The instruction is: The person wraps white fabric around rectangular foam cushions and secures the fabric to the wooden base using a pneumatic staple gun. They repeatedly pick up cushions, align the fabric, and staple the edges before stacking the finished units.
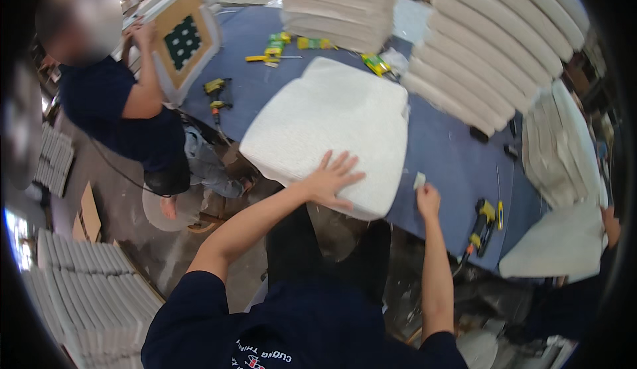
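Observation:
A white padded seat cushion [338, 117] lies on the blue-grey table [438, 150] in front of me, its near edge at the table's edge. My left hand [333, 180] rests flat on the cushion's near part, fingers spread. To the right of the cushion, my right hand [428, 200] is closed with a small pale tag [419, 180] held at its fingertips, just above the table. The cushion's underside is hidden.
A yellow-black staple gun [483, 221] and a screwdriver [500, 215] lie at right; another staple gun [216, 94] at left. Cushion stacks [338, 10] [491, 44] stand behind. Yellow-green packets [376, 64] lie beyond the cushion. At left a co-worker [119, 113] holds a wood-backed panel [179, 37].

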`<move>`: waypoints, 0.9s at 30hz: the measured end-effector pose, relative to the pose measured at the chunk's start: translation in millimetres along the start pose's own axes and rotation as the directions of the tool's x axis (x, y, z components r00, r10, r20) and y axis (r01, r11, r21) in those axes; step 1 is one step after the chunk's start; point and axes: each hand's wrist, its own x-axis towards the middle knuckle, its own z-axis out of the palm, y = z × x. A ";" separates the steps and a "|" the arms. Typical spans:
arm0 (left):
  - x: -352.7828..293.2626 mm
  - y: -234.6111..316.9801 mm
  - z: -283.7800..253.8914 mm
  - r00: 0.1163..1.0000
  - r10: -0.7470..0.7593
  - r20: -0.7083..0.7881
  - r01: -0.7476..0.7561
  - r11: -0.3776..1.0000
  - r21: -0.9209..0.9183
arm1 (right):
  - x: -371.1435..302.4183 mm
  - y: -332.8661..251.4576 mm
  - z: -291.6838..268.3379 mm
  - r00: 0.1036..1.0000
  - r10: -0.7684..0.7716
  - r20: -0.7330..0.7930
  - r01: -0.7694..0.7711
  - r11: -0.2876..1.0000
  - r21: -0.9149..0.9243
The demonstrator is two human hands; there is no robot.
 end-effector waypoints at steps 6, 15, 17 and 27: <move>20.1 42.0 11.3 0.994 0.025 0.105 -0.043 0.985 0.168 | -41.7 -2.1 -7.2 0.978 0.185 -0.095 -0.084 0.768 0.635; 71.6 74.9 25.1 0.958 0.258 0.122 -0.274 0.953 0.129 | -170.6 -92.3 92.0 0.766 0.247 0.593 -0.515 -0.318 0.796; 66.0 69.9 26.3 0.953 0.269 0.140 -0.288 0.947 0.140 | -172.4 -132.5 87.3 0.771 0.225 0.595 -0.442 -0.485 0.755; 39.5 48.4 12.1 0.826 0.457 0.331 -0.498 0.866 0.047 | -200.7 -139.4 130.5 0.529 0.294 0.796 -0.670 -0.432 0.604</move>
